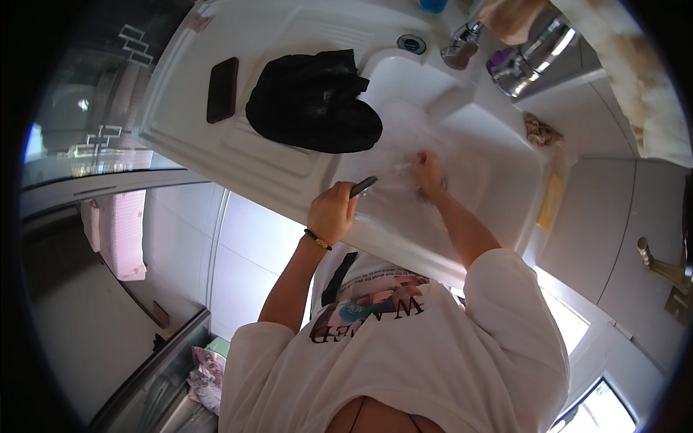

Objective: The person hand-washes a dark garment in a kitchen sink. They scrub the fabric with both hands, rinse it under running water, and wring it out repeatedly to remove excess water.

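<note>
In front of me is a white laundry sink basin with a thin, cloudy layer of water on its floor. My left hand, a dark bracelet at its wrist, grips a dark spray head over the near left rim. Water sprays from it to the right, towards my right hand. That hand is low in the basin with its fingers curled; whether anything is inside them is hidden. Just beside it a bit of the metal drain shows. A bunched black cloth item lies on the ribbed washboard, overhanging the basin's left edge.
A dark phone lies on the sink's left ledge. Behind the basin stands a chrome faucet. Along the right rim are a crumpled brown item and a yellow strip. A brass-coloured tap projects from the right wall.
</note>
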The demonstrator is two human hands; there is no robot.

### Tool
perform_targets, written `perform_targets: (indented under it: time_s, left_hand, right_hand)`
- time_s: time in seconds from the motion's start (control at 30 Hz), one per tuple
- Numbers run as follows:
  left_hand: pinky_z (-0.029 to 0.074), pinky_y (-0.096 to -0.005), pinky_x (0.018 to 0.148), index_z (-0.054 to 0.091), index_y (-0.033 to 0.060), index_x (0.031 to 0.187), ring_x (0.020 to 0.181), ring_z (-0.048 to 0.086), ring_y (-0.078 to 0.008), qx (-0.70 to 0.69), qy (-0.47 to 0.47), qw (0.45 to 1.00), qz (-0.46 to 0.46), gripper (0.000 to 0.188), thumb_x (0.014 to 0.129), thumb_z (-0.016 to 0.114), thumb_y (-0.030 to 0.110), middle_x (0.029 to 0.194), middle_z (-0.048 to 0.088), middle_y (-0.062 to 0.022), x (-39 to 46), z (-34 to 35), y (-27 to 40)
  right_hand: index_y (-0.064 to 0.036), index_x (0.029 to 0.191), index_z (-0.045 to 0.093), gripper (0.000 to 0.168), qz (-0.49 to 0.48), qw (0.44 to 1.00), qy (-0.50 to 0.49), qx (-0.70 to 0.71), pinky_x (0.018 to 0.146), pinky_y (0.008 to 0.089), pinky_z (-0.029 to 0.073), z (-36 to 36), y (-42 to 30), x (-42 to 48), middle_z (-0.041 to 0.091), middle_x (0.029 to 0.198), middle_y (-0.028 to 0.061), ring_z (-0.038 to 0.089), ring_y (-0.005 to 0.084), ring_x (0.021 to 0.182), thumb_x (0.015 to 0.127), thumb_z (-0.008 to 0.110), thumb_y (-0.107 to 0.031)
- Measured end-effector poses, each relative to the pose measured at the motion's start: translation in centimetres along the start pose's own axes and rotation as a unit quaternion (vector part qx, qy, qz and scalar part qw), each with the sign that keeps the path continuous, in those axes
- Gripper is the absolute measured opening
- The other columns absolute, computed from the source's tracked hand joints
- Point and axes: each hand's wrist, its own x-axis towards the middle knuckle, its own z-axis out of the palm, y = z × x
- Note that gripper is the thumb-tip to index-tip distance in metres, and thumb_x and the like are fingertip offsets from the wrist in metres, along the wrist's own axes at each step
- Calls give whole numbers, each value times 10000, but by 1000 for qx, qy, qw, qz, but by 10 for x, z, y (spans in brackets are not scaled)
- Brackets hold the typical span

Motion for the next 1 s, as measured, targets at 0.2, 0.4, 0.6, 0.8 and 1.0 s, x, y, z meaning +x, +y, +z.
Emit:
perform_targets:
  time_s: [0.2, 0.4, 0.6, 0.8, 1.0]
  left_hand:
    - [484, -379, 547, 548, 38, 937, 637, 605, -306, 1, 34, 999, -5, 138, 836, 603, 115, 785, 615, -112, -3, -1, 2]
    - [489, -345, 559, 518, 35, 936, 649, 593, -257, 11, 23, 1000, -4, 182, 788, 619, 70, 797, 582, -89, -2, -2, 2]
    - [488, -360, 568, 517, 42, 935, 653, 592, -267, 3, 42, 999, -4, 187, 784, 623, 75, 799, 582, -92, -4, -2, 2]
    - [479, -384, 551, 534, 37, 942, 635, 594, -304, 1, 45, 999, -13, 149, 841, 598, 125, 798, 603, -108, -5, 0, 2]
    - [477, -403, 539, 520, 41, 927, 627, 594, -328, 12, 45, 999, -6, 138, 872, 567, 159, 769, 597, -125, -7, 1, 2]
  right_hand:
    - [-13, 1263, 442, 532, -275, 949, 85, -130, 968, 468, 374, 0, -35, 84, 412, 1340, 195, 406, 377, 1211, 809, 604, -238]
    - [5, 1388, 289, 794, -229, 949, -88, -200, 1050, 510, 257, 71, -55, 65, 277, 1441, 189, 285, 355, 1318, 778, 643, -361]
    - [-59, 1292, 466, 610, -379, 806, -358, -281, 1046, 439, 311, -4, 0, -45, 413, 1363, 148, 389, 315, 1258, 772, 637, -327]
    - [-58, 1091, 615, 329, -105, 956, -146, -233, 884, 399, 450, -93, -34, -43, 624, 1091, 176, 591, 316, 1034, 792, 650, -190]
    - [-13, 1033, 621, 276, -254, 924, 259, 118, 752, 334, 490, -161, -123, 6, 664, 973, 161, 644, 266, 880, 771, 650, -93]
